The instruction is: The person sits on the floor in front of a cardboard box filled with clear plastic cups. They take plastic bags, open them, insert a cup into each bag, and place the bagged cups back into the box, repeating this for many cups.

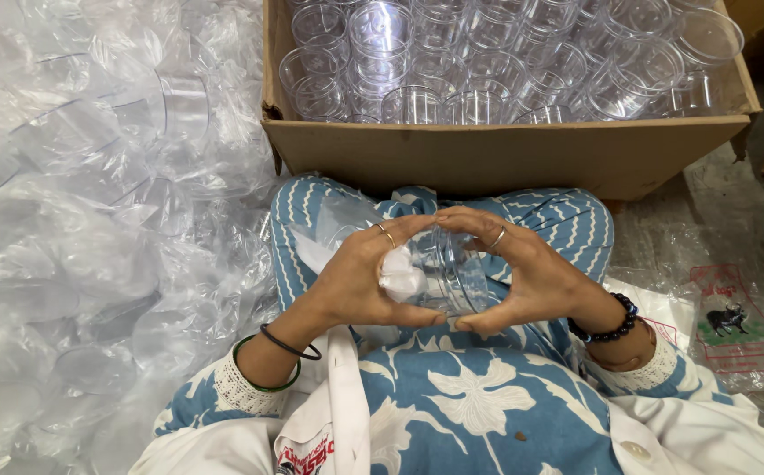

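Over the lap, just short of the cardboard box's point(505, 154) near wall, left hand point(355, 281) and right hand point(522, 281) curl fingers around a clear plastic cup point(448, 273), fingertips meeting above; squeezing could crack it.

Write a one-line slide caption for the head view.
Both hands, left and right, cup a clear plastic cup before a cardboard box of cups.
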Demonstrator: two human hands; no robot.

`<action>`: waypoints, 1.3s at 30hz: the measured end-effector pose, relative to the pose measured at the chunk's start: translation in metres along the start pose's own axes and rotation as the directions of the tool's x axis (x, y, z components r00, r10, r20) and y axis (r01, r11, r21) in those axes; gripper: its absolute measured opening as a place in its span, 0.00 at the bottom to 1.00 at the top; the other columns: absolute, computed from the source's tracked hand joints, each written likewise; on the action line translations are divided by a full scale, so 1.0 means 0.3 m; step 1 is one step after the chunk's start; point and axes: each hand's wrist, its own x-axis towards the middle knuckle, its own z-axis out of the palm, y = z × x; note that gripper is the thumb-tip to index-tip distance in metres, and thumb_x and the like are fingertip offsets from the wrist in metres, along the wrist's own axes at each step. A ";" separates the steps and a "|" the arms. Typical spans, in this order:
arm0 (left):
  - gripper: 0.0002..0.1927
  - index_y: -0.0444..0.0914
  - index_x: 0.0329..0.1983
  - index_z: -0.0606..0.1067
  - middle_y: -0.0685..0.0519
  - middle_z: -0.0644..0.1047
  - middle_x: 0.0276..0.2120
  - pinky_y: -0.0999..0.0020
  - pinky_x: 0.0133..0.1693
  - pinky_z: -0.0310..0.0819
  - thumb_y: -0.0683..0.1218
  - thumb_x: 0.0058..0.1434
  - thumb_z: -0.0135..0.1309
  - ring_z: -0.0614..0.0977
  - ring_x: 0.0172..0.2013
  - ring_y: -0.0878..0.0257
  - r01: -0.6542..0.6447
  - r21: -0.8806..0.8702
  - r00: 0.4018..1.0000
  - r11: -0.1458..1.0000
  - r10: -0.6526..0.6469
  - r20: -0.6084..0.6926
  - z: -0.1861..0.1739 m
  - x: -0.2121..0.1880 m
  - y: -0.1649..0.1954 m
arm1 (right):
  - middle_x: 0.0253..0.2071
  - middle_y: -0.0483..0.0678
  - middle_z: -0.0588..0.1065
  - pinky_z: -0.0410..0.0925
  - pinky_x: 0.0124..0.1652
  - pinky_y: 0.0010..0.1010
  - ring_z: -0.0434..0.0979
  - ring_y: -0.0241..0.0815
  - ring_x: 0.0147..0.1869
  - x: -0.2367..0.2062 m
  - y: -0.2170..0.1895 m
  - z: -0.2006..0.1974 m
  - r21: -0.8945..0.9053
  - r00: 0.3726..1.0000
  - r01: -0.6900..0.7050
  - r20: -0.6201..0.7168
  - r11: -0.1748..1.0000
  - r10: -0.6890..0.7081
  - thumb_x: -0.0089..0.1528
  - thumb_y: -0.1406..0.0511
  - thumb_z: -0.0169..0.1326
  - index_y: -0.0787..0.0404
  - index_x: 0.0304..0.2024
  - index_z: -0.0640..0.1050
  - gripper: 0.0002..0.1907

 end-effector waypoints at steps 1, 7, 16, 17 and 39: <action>0.51 0.32 0.66 0.69 0.40 0.77 0.60 0.60 0.61 0.74 0.60 0.43 0.75 0.81 0.60 0.47 -0.005 0.008 1.000 1.000 0.005 0.005 -0.002 0.000 0.001 | 0.72 0.56 0.63 0.73 0.61 0.42 0.69 0.54 0.73 0.001 0.004 0.003 0.018 1.000 0.003 -0.003 1.000 -0.003 0.43 0.58 0.76 0.56 0.69 0.65 0.54; 0.53 0.30 0.66 0.69 0.38 0.77 0.59 0.58 0.60 0.74 0.61 0.42 0.75 0.81 0.59 0.46 -0.020 0.066 1.000 0.998 0.019 0.021 -0.015 -0.009 0.005 | 0.72 0.56 0.62 0.72 0.63 0.42 0.67 0.53 0.74 0.008 0.018 0.027 0.081 0.999 0.048 -0.021 0.996 -0.047 0.45 0.58 0.77 0.58 0.69 0.64 0.54; 0.51 0.31 0.65 0.70 0.39 0.78 0.57 0.58 0.59 0.75 0.61 0.42 0.74 0.82 0.57 0.48 0.062 0.008 0.996 0.998 -0.062 0.057 -0.046 -0.030 -0.088 | 0.68 0.54 0.64 0.72 0.64 0.40 0.69 0.50 0.71 0.052 0.119 0.097 0.198 1.000 -0.001 -0.021 0.980 0.005 0.46 0.60 0.76 0.60 0.70 0.63 0.54; 0.51 0.32 0.65 0.70 0.40 0.79 0.56 0.58 0.58 0.75 0.60 0.42 0.74 0.82 0.57 0.48 0.094 -0.003 0.994 0.996 -0.093 0.061 -0.056 -0.038 -0.110 | 0.68 0.54 0.64 0.71 0.65 0.40 0.69 0.50 0.71 0.080 0.151 0.121 0.226 0.999 -0.025 -0.017 0.974 0.030 0.47 0.60 0.76 0.61 0.70 0.62 0.54; 0.56 0.37 0.69 0.62 0.43 0.67 0.66 0.55 0.52 0.78 0.57 0.40 0.76 0.76 0.60 0.45 0.362 0.443 0.906 0.820 -0.197 -0.375 -0.101 -0.314 -0.552 | 0.63 0.55 0.65 0.77 0.51 0.40 0.73 0.49 0.62 0.602 0.597 0.524 0.578 0.898 -0.438 0.245 0.689 0.366 0.47 0.67 0.72 0.52 0.69 0.62 0.50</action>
